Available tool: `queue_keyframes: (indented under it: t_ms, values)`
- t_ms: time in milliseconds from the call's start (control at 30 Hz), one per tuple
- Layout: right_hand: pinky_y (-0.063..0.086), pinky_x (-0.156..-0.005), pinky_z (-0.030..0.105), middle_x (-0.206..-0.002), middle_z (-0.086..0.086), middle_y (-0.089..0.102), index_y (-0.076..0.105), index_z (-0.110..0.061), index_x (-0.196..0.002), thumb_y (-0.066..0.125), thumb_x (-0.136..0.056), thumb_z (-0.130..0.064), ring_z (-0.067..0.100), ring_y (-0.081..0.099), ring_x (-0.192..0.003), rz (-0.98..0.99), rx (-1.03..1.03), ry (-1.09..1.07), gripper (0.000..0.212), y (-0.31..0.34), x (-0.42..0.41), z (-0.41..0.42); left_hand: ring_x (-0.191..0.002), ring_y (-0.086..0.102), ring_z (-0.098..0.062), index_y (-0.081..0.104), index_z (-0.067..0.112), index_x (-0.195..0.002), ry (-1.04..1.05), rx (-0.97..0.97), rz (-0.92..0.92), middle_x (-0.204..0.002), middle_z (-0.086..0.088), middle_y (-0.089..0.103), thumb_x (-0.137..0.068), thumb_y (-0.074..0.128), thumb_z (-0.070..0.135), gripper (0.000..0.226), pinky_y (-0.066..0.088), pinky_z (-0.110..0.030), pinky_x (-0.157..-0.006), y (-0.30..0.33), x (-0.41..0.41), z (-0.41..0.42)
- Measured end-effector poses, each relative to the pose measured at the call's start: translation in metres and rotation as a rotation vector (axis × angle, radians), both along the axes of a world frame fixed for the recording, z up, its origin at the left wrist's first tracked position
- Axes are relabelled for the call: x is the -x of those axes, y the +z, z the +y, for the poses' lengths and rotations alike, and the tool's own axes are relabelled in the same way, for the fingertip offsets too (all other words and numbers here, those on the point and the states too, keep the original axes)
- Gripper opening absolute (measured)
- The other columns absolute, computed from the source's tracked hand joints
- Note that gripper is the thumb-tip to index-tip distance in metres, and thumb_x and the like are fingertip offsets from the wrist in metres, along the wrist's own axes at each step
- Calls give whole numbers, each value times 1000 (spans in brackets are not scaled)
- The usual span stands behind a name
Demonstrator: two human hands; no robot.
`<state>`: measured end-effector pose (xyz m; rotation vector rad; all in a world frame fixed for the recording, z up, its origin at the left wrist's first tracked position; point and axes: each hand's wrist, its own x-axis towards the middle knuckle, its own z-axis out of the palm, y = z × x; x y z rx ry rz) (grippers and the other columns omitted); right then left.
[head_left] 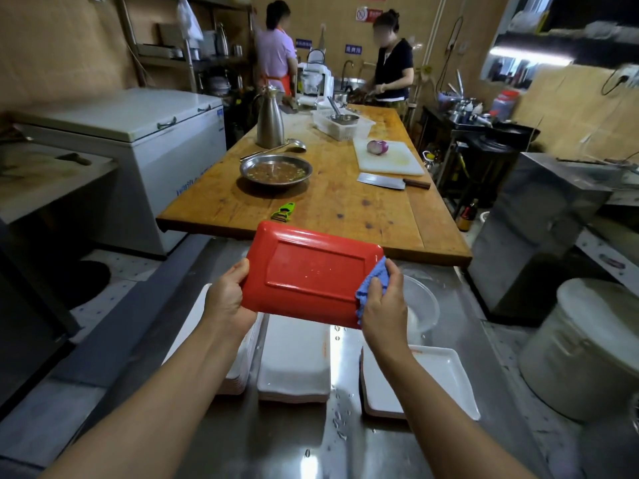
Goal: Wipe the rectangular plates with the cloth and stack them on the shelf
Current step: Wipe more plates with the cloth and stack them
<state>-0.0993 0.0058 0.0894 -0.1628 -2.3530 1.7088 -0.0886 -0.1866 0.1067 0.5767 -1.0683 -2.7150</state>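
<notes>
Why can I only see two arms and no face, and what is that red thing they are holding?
The camera sits on the person's head and looks down, so you see only their own arms. The left hand grips one end of a red rectangular plate, held up with its underside toward us. The right hand presses a blue cloth against the other end to wipe it. Below, on the wet metal counter, lie stacks of white plates. Behind is a wooden table with a cleaver and an onion.

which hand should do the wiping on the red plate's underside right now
Right. The right hand already grips the blue cloth against the red plate at its right edge, while the left hand holds the plate's left edge, steadying it.
</notes>
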Motion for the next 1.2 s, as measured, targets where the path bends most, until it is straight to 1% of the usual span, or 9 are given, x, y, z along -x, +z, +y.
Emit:
queue_keyframes:
  t_ms: [133, 267, 367, 467, 533, 733, 933, 1067, 1200]
  values:
    - [50, -86, 51, -117, 9, 59, 37, -26, -135, 37, -99, -22, 28, 59, -102, -21, 57, -31, 36, -4, -8, -2, -69, 71, -22, 60, 9, -104, 3, -53, -19, -79, -10, 72, -101, 40, 20, 23, 58, -40, -57, -5, 0, 4]
    - [55, -65, 38, -93, 6, 63, 56, -19, -110, 45, -98, -15, 17, 63, -72, -68, 421, -60, 18, 10, -4, 7, -64, 71, -20, 60, 10, -100, -78, -111, -12, -74, -7, 73, -101, 39, 21, 24, 59, -39, -55, -13, -6, 6]
    - [52, -76, 47, -91, 13, 63, 61, -13, -107, 44, -97, -9, 27, 60, -78, -91, 552, 4, 20, 22, 5, 25, -60, 69, -20, 62, 11, -97, -276, -79, -40, -72, -5, 68, -90, 49, 23, 19, 58, -40, -62, -13, -16, -5]
    - [55, -71, 39, -95, 17, 63, 58, -4, -117, 43, -97, -8, 26, 61, -78, -140, 631, 201, 25, 27, 13, 43, -61, 58, -18, 60, 10, -112, -463, 37, -106, -80, -6, 57, -77, 53, 46, 51, 47, -29, -64, -8, -14, -24]
    - [57, -64, 30, -94, 16, 65, 58, -3, -118, 45, -96, -8, 22, 63, -72, -183, 616, 324, 26, 28, 16, 53, -60, 59, -19, 68, 6, -101, -555, 130, -143, -81, -9, 63, -76, 50, 58, 61, 47, -28, -61, -1, -8, -32]
    - [54, -79, 35, -98, 9, 69, 68, -18, -103, 47, -95, -8, 19, 65, -87, -104, 246, 422, 24, 29, 29, 50, -72, 71, -22, 67, 3, -101, -838, 510, -120, -88, -15, 72, -79, 58, 29, 35, 58, -31, -65, -2, -6, -6]
    - [40, -90, 23, -114, 6, 65, 66, -16, -115, 51, -91, -3, 20, 56, -108, 252, -426, 321, 31, 19, 28, 34, -62, 70, -21, 69, 5, -87, -646, 450, -151, -78, -15, 73, -93, 51, 20, 24, 57, -28, -55, -16, -14, 12]
    - [23, -102, 15, -133, 8, 55, 63, -9, -119, 51, -92, -1, 23, 39, -132, 282, -537, 466, 31, 11, 16, 17, -53, 68, -19, 65, 4, -86, -542, 431, -239, -66, -11, 71, -96, 49, 19, 24, 56, -26, -50, -19, -14, 26]
    - [22, -111, 27, -138, 5, 50, 63, -12, -121, 51, -90, -8, 20, 31, -137, 292, -579, 647, 33, -4, -14, 5, -56, 67, -22, 63, 0, -98, -435, 365, -295, -72, -13, 71, -96, 49, 16, 22, 56, -30, -58, -22, -12, 30]
